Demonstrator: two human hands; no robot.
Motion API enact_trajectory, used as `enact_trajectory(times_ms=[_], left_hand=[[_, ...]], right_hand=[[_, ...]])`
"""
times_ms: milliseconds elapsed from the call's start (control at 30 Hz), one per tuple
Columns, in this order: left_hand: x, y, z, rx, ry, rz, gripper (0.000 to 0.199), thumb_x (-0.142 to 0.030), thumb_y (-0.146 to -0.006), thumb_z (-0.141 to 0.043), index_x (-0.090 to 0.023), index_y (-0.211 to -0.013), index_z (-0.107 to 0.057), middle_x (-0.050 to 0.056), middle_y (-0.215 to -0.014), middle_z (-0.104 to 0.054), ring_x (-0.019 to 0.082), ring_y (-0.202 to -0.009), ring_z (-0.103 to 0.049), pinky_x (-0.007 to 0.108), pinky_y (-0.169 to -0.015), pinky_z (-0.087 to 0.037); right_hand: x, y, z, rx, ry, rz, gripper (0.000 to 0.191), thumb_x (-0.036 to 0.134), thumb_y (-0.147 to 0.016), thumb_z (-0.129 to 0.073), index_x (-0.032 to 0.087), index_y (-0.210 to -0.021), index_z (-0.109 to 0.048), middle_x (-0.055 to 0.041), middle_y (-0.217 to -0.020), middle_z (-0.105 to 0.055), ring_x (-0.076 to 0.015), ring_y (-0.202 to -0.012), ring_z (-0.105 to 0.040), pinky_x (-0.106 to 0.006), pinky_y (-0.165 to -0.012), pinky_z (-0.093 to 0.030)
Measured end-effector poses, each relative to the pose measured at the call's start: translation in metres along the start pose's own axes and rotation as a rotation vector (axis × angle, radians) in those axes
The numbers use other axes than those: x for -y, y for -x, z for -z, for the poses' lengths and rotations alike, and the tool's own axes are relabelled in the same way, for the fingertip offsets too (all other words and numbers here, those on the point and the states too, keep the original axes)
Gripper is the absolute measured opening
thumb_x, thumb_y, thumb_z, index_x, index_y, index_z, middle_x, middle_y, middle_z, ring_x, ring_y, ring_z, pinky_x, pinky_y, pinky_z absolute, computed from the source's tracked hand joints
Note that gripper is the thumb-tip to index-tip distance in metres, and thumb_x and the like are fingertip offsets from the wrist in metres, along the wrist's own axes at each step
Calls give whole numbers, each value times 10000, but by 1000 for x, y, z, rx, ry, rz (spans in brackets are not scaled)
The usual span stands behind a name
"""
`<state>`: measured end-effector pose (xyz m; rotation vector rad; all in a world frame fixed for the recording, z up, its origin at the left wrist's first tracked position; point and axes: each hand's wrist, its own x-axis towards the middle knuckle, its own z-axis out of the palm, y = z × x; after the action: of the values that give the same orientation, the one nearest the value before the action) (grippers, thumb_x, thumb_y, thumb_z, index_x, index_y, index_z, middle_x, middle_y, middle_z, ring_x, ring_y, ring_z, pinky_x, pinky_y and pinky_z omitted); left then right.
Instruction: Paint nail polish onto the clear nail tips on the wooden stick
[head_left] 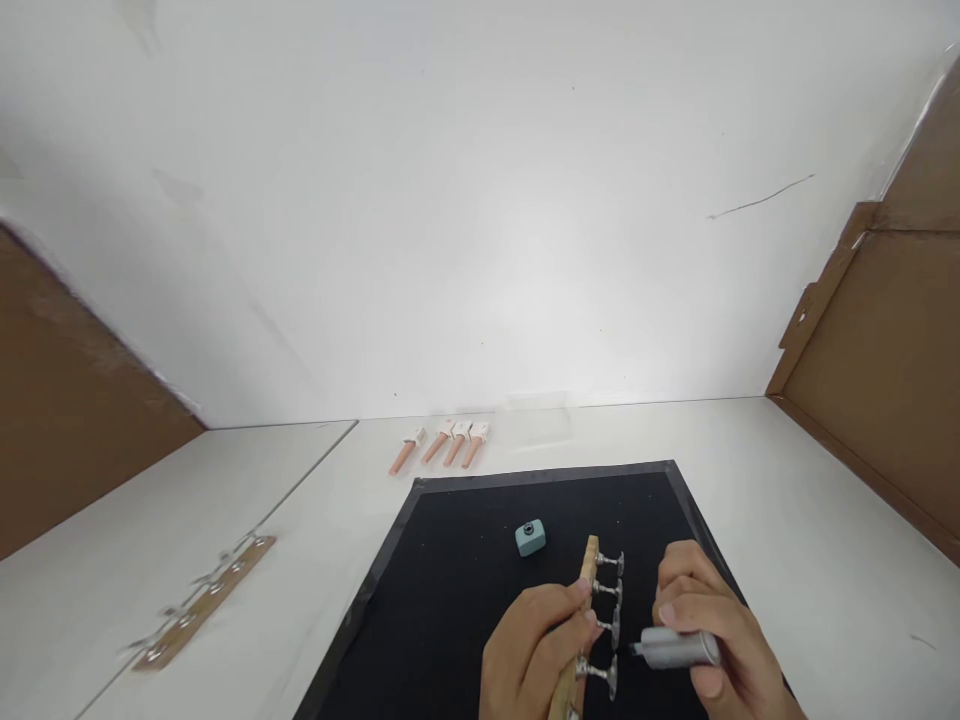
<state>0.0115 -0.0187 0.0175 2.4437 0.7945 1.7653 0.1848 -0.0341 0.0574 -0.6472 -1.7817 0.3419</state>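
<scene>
My left hand (536, 650) is closed around a wooden strip (590, 560) held tilted over the black mat. Several small metal stands stick out from the strip's right side, each with a clear nail tip (616, 626) at its end. In my right hand (724, 635) is a nail polish brush (679, 648) with a silver cap. Its dark bristles point left, close to the lower nail tips; whether they touch, I cannot tell. An uncapped teal nail polish bottle (530, 538) stands on the mat, beyond my left hand.
The black mat (450, 560) lies on a white table. Behind it are several nail polish bottles (478, 440) with pinkish caps, lying down. At the left rests another wooden strip (210, 605) with metal stands. Brown cardboard panels (877, 330) flank the white back wall.
</scene>
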Motion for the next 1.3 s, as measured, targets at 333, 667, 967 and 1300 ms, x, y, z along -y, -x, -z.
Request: enact_trajectory(times_ms=[333, 667, 967, 1300], left_hand=[[-2, -4, -2, -23, -38, -32, 143, -67, -769, -541, -150, -879, -579, 95, -772, -696, 151, -615, -648, 243, -484, -557], [-2, -8, 0, -52, -33, -67, 73, -148, -797, -532, -148, -830, -598, 113, -722, -709, 160, -567, -646, 247, -460, -549], [-3, -11, -2, -83, -62, -84, 122, -165, -837, -475, -153, -807, -593, 101, -678, -698, 139, -515, -624, 229, -417, -529], [-1, -8, -5, -88, -45, -70, 101, -134, -799, -509, -147, -838, -602, 109, -717, -700, 144, -547, -625, 234, -441, -527]], right_hand=[[-1, 0, 2, 38, 40, 20, 220, 374, -952, -339, 257, -1068, -485, 2, -584, -492, -178, -546, -439, -321, -504, -408], [-8, 6, -2, -125, 29, 53, 224, 331, -943, -391, 254, -1115, -512, -6, -616, -522, -178, -531, -485, -356, -531, -414], [-6, 8, -5, -176, -15, -13, 211, 362, -938, -395, 245, -1044, -536, -7, -608, -496, -181, -554, -460, -347, -525, -397], [0, 0, 2, -28, -22, -16, 221, 388, -929, -388, 238, -985, -541, 4, -572, -431, -182, -563, -426, -295, -468, -373]])
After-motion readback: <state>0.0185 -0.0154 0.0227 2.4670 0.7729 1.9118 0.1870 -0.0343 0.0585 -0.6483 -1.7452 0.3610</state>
